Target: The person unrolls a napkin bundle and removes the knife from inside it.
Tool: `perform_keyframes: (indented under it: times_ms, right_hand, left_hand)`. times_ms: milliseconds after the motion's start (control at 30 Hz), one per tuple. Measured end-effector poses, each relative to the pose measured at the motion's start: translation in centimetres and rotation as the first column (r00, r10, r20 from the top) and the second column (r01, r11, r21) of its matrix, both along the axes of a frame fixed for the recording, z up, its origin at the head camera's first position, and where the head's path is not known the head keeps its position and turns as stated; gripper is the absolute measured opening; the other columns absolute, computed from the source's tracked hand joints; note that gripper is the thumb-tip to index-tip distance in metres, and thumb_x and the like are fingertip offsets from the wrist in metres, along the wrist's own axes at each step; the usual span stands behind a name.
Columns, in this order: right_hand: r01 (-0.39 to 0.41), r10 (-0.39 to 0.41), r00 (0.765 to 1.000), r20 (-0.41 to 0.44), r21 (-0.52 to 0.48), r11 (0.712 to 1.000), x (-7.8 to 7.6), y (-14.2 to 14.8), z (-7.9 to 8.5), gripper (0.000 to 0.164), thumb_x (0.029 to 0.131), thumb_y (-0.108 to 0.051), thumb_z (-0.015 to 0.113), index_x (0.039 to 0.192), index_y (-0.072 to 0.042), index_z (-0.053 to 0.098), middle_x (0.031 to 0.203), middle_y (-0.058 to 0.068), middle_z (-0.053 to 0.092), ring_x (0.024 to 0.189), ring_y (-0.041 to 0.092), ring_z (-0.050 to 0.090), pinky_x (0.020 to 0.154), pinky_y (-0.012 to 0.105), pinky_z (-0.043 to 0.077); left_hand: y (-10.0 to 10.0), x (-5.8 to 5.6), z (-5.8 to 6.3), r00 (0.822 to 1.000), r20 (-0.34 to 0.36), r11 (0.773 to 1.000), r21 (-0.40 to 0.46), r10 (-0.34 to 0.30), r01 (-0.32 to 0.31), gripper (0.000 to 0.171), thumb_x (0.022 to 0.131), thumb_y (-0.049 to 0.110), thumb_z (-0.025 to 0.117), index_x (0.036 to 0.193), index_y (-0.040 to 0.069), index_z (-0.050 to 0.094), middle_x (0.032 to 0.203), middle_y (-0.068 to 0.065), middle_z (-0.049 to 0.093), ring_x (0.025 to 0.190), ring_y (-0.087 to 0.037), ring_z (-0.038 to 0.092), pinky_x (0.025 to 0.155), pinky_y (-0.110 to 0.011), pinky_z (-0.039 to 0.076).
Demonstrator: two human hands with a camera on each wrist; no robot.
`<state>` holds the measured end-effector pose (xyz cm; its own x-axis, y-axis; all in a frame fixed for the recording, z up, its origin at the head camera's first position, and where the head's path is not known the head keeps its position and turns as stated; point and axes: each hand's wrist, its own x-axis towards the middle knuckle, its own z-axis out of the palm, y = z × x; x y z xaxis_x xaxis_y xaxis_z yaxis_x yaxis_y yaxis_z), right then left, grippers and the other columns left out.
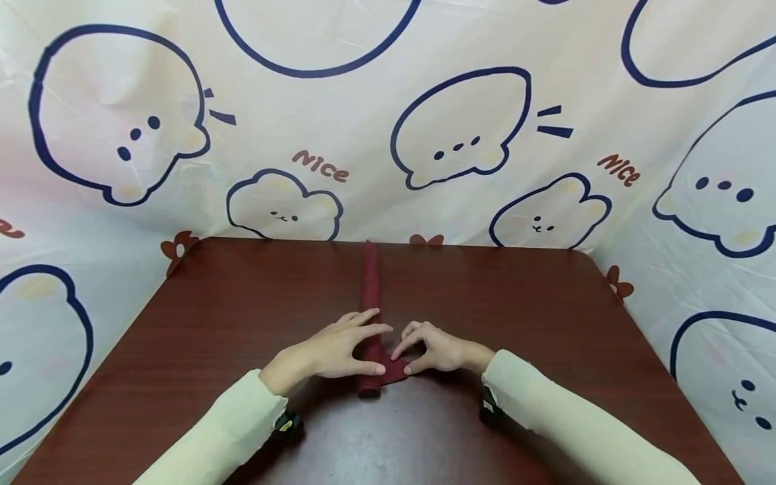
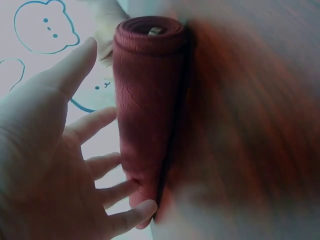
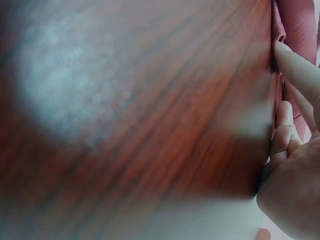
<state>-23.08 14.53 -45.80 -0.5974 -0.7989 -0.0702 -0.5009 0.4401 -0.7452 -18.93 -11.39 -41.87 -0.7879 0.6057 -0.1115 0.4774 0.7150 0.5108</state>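
A white backdrop (image 1: pixel 364 121) printed with blue-outlined bears hangs beyond and to both sides of the fingers. Under them spreads a dark, wood-grained surface (image 1: pixel 254 289), glossy just on the near side of the fingers. Two pale sleeves (image 1: pixel 221 431) reach in behind them.

The dark red cloth roll (image 1: pixel 371 276) lies on the surface beneath the left fingers, running from just nearer than the thumb to well beyond the fingertips. It looks light and soft but made fairly firm by its layers. The faintly ribbed weave should grip the skin rather than slip, and nothing about it seems fragile; the likelier trouble is loosening. A broad, gentle hold around the middle, with fingers spread lengthwise, would suit it best.

The left hand (image 1: pixel 336 347) has its fingers spread wide, touching the roll without closing round it. The right hand (image 1: pixel 442 350) keeps a narrow posture, thumb and forefinger bent onto a small flap (image 1: pixel 395 372) of the cloth; whether they truly pinch it I cannot tell. That flap sits between the two hands, flat and limp, best taken at its outer edge with the fingertips.

A dark wrist device (image 1: pixel 490 409) sits behind the right fingers. Smallest is a pale spot (image 2: pixel 154 31) inside the coiled end, near the left thumb; what it is cannot be made out.
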Motion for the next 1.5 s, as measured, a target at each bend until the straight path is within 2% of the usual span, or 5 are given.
perform_keyframes:
  times_ms: [400, 733, 1000, 1200, 1500]
  right_hand:
    - [0.020, -0.020, 1.000, 0.024, 0.015, 1.000, 0.1, -0.2, 0.0, 0.026, 0.086, -0.013, 0.080, 0.112, -0.013, 0.078, 0.114, 0.008, 0.058, 0.109, 0.014, 0.047, 0.098, 0.034, 0.041]
    - [0.019, -0.020, 0.999, 0.035, 0.012, 1.000, 0.2, -0.1, 0.1, 0.026, 0.085, -0.012, 0.081, 0.111, -0.013, 0.078, 0.114, 0.008, 0.058, 0.110, 0.014, 0.045, 0.099, 0.035, 0.041]
    - [0.018, -0.018, 0.999, 0.028, -0.015, 1.000, 0.2, -0.2, 0.1, 0.026, 0.085, -0.012, 0.081, 0.111, -0.011, 0.078, 0.113, 0.009, 0.059, 0.109, 0.013, 0.046, 0.099, 0.032, 0.041]
    - [0.017, -0.017, 0.999, 0.033, -0.022, 1.000, 0.4, -0.3, 0.3, 0.026, 0.085, -0.011, 0.080, 0.111, -0.010, 0.078, 0.114, 0.009, 0.060, 0.109, 0.013, 0.047, 0.099, 0.034, 0.042]
    - [0.031, -0.030, 0.999, 0.037, -0.020, 0.999, 0.5, -0.3, 0.5, 0.026, 0.085, -0.010, 0.081, 0.111, -0.010, 0.078, 0.114, 0.009, 0.059, 0.110, 0.013, 0.046, 0.100, 0.034, 0.041]
  left_hand:
    - [-0.1, 0.2, -0.5, 0.999, -0.011, 0.995, -0.087, 0.041, -0.041, 0.075, 0.085, 0.056, 0.074, 0.150, 0.028, 0.049, 0.169, -0.010, 0.022, 0.152, -0.037, 0.028, 0.113, -0.067, 0.034]
    - [-1.2, 0.3, -1.0, 0.999, 0.010, 0.997, -0.061, 0.036, -0.035, 0.076, 0.085, 0.053, 0.077, 0.150, 0.027, 0.049, 0.169, -0.011, 0.020, 0.151, -0.039, 0.028, 0.111, -0.068, 0.035]
    - [-2.4, 0.4, -0.7, 0.997, 0.033, 0.998, -0.027, 0.065, -0.064, 0.078, 0.082, 0.049, 0.080, 0.150, 0.027, 0.049, 0.169, -0.008, 0.021, 0.153, -0.038, 0.026, 0.113, -0.066, 0.035]
    - [-3.1, 0.5, -0.4, 0.995, 0.045, 0.996, -0.028, 0.091, -0.090, 0.080, 0.080, 0.049, 0.083, 0.149, 0.028, 0.048, 0.169, -0.008, 0.023, 0.152, -0.039, 0.027, 0.111, -0.071, 0.033]
    - [-4.5, 0.5, -0.3, 0.995, 0.065, 0.997, -0.008, 0.078, -0.078, 0.084, 0.080, 0.048, 0.084, 0.151, 0.025, 0.044, 0.169, -0.011, 0.023, 0.150, -0.042, 0.029, 0.110, -0.070, 0.035]
